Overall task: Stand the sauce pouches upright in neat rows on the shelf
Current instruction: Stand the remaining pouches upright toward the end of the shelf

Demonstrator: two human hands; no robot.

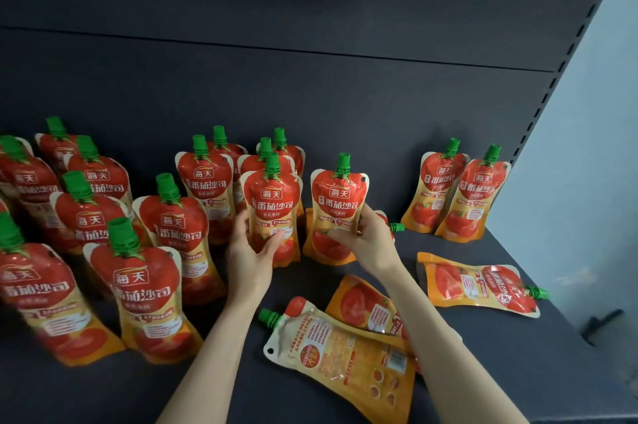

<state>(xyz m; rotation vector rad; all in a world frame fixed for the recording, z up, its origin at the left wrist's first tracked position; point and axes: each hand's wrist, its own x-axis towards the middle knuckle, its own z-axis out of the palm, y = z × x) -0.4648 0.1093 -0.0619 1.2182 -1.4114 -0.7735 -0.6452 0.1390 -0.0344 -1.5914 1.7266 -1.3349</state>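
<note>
Centre frame, left hand clamped on one upright tomato sauce pouch, right hand gripping a second pouch beside it, both on the dark shelf. Standing step underway, rows filled at left. Lower right, three flat pouches unsorted, a fourth behind the right hand. Next: square these two, release, lift a flat one.

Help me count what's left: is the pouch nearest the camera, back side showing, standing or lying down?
Lying down. The pouch rests flat on the shelf, printed back facing up, green cap pointing left, partly overlapping another flat pouch.
</note>
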